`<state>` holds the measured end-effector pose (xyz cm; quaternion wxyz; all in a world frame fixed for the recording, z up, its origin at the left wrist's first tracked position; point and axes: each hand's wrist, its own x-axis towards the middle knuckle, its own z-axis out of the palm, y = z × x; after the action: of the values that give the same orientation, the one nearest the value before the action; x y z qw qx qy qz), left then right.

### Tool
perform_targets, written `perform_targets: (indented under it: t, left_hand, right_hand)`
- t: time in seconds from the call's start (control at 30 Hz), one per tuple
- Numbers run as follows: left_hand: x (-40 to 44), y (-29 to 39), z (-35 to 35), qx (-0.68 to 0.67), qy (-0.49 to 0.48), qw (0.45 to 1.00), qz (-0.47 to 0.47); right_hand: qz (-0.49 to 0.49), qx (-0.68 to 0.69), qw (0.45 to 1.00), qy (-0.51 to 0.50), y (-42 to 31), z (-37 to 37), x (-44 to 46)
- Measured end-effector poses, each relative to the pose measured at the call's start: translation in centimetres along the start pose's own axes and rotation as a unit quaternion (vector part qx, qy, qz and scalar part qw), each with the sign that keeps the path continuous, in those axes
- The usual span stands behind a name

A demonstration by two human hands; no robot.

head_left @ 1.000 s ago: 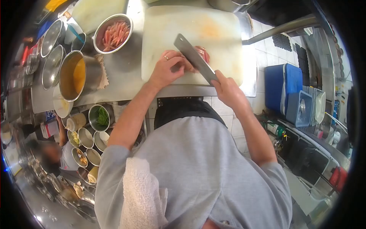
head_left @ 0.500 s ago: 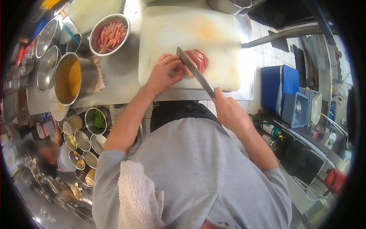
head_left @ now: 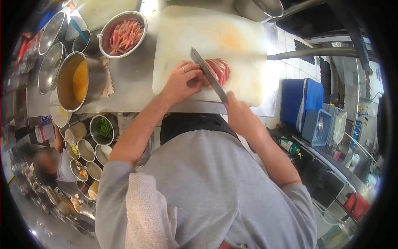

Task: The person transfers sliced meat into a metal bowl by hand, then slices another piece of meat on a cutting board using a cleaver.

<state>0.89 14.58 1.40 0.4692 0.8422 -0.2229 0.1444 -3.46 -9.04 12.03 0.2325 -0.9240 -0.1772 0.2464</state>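
My right hand (head_left: 240,116) grips the handle of a kitchen knife (head_left: 210,75), its long blade lying diagonally over the cutting board. On the blade's right side sits a small pile of sliced pink meat (head_left: 221,70). My left hand (head_left: 179,85), with a ring on one finger, is on the blade's other side, fingers curled against the meat and partly hidden. Beneath it all is a large white cutting board (head_left: 178,35) with a faint orange stain. Left of the board, a metal bowl (head_left: 102,45) holds pink meat strips (head_left: 125,36).
A pot (head_left: 61,89) of yellow-orange liquid stands on the counter's left, near several metal bowls. Below are a bowl of green vegetables (head_left: 105,128) and several small containers. Another person (head_left: 47,162) is at far left. A blue cooler (head_left: 296,103) stands right; a metal pot (head_left: 260,9) is behind the board.
The view has shifted slightly. The knife has drawn back a little toward me, and my right hand has come closer to the board's front edge. My left hand stays at the meat.
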Motion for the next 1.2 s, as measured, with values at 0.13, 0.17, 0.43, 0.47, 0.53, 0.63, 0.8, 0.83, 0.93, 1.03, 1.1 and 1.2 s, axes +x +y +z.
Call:
perform_targets:
  t: [0.13,0.17,0.43,0.47,0.53,0.63,0.8,0.83,0.93,1.03,1.1,1.2]
  left_hand:
    - [0.3,-0.1,-0.2,0.017,0.000,1.000,0.012]
    - [0.1,0.0,-0.1,0.015,-0.002,1.000,0.013]
    - [0.0,-0.2,0.1,-0.006,0.014,1.000,0.006]
    - [0.0,-0.3,0.0,-0.013,0.003,1.000,0.000]
    - [-0.1,-0.4,-0.2,-0.018,-0.005,1.000,-0.003]
    - [-0.1,-0.2,0.1,-0.009,0.010,1.000,0.005]
    - [-0.1,-0.1,0.2,0.000,0.031,0.999,0.014]
    - [-0.2,0.0,0.1,-0.001,0.027,1.000,0.011]
    - [-0.1,0.1,-0.1,0.004,0.021,1.000,0.011]
    - [-0.3,0.2,0.0,0.008,0.017,1.000,0.024]
    - [-0.5,0.5,-0.4,0.014,0.009,1.000,0.021]
    - [-0.9,1.1,-0.8,0.022,0.008,0.999,0.026]
  right_hand:
    - [-0.051,0.025,0.997,0.056,-0.3,2.0,5.8]
    - [-0.045,0.025,0.997,0.049,-0.4,1.9,5.5]
    - [0.020,0.030,0.999,-0.001,-0.1,1.1,0.7]
    - [-0.007,0.037,0.999,0.033,0.1,2.4,3.3]
    - [-0.037,0.056,0.995,0.070,0.1,3.4,6.1]
    - [-0.009,0.070,0.996,0.051,0.2,3.1,6.2]
    - [0.073,0.054,0.996,-0.003,3.3,2.5,-2.8]
    - [0.076,0.059,0.995,-0.004,3.8,2.2,-4.0]
    - [0.026,0.073,0.996,0.035,5.1,2.6,-4.3]
    - [0.041,0.097,0.994,0.042,3.7,2.0,-1.3]
    - [0.084,0.141,0.986,0.013,2.6,0.9,0.5]
    - [0.123,0.192,0.973,-0.027,2.3,-0.6,1.0]
